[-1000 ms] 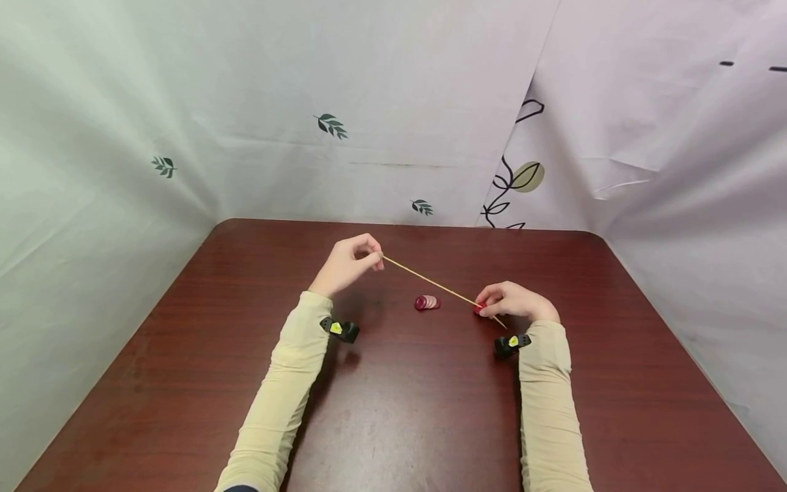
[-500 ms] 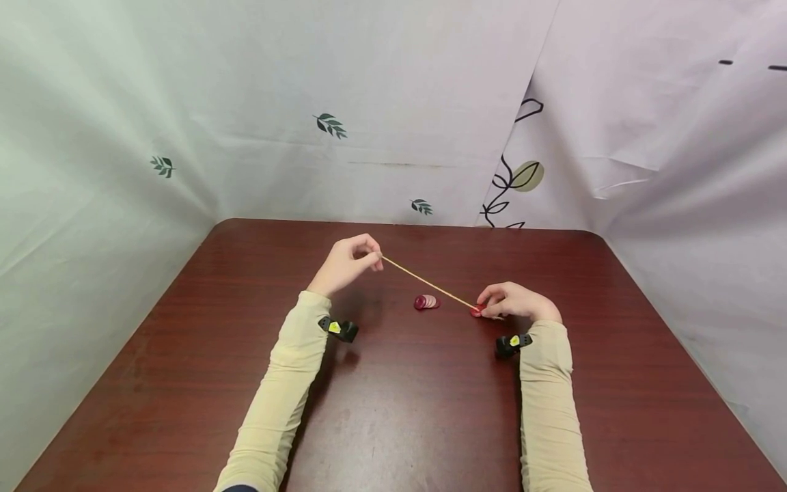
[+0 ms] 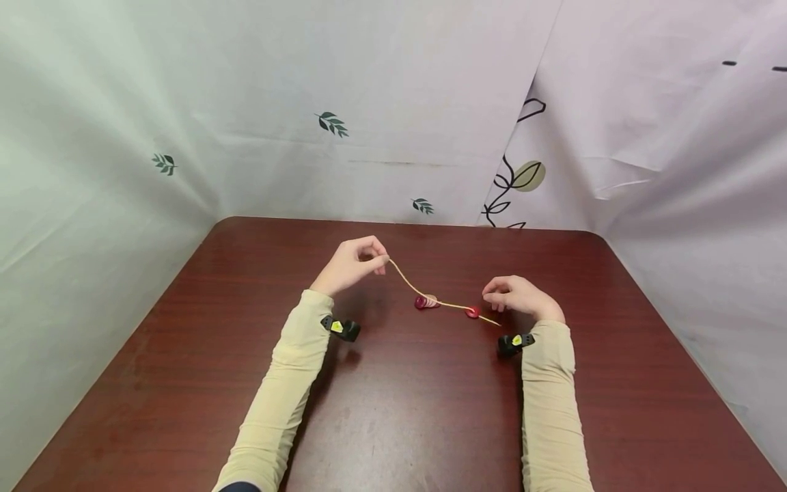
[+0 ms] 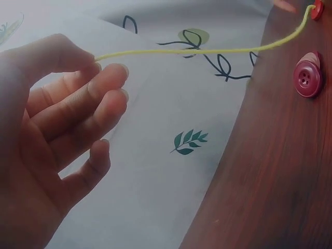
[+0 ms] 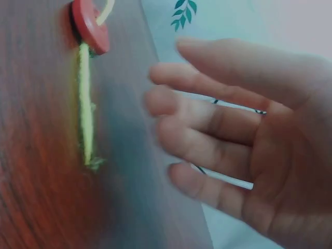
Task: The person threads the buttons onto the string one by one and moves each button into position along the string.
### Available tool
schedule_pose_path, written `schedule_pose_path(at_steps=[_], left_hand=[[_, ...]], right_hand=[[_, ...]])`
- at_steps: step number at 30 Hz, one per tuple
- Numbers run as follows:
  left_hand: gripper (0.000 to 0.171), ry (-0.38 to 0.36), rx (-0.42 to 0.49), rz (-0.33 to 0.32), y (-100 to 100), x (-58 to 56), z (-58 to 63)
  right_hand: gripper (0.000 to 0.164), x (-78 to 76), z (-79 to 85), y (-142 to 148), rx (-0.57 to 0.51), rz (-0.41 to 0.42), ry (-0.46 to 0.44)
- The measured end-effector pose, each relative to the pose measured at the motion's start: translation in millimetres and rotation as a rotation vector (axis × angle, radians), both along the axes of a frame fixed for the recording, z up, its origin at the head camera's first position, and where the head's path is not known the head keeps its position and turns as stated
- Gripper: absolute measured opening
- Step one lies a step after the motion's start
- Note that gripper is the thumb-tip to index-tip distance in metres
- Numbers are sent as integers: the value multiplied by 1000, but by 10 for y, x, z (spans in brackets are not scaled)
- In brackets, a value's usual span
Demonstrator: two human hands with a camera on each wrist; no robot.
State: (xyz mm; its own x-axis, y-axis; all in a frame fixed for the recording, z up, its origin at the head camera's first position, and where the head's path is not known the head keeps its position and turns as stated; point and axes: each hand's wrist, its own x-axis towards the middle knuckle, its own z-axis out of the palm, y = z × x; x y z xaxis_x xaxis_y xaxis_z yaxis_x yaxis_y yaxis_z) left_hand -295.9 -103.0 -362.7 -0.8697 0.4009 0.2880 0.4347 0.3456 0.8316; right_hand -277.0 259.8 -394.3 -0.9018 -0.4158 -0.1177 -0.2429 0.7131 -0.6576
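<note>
My left hand point(image 3: 353, 265) pinches one end of a yellow string point(image 4: 207, 51) between thumb and fingers, above the table. From there the string sags and passes through a red button point(image 3: 472, 312) lying on the table. In the right wrist view, a short frayed tail of string sticks out past the red button point(image 5: 91, 26). My right hand point(image 3: 520, 299) hovers just right of that button, fingers loosely bent and holding nothing. Between the hands, a row of overlapping buttons lies under the string, a dark red button point(image 4: 307, 78) at its left end and pinkish ones beside it.
A dark reddish-brown wooden table point(image 3: 393, 403) spreads beneath both arms. White cloth point(image 3: 264, 89) with leaf prints hangs behind it and at both sides. Each wrist wears a black strap with a small camera.
My right hand has let go of the red button and string and moved slightly up and right. The string, taut before, now sags, and its free tail lies beyond the button.
</note>
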Motion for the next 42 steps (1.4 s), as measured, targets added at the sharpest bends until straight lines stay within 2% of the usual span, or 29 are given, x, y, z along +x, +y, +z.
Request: schedule_pose_path(at_steps=[5, 10, 14, 22, 26, 30, 36, 42], left_hand=[[9, -20, -7, -3, 41, 17, -6], [12, -34, -6, -9, 84, 28, -13], [11, -48, -11, -16, 120, 71, 18], [5, -30, -2, -45, 195, 70, -47], [4, -18, -9, -59, 240, 84, -48], [8, 4, -7, -80, 278, 98, -52], [7, 12, 0, -108, 317, 96, -80], [6, 18, -9, -113, 332, 80, -99]], right_hand=[[22, 8, 64, -25, 27, -73, 111], [21, 8, 161, -128, -16, -101, 200], [18, 24, 223, -255, -78, -114, 238], [17, 32, 277, -546, -182, -114, 258], [20, 16, 285, -752, -274, -83, 258], [29, 15, 257, -963, -369, -15, 205], [40, 29, 210, -1154, -378, 75, 210], [30, 40, 220, -1184, -372, 69, 250]])
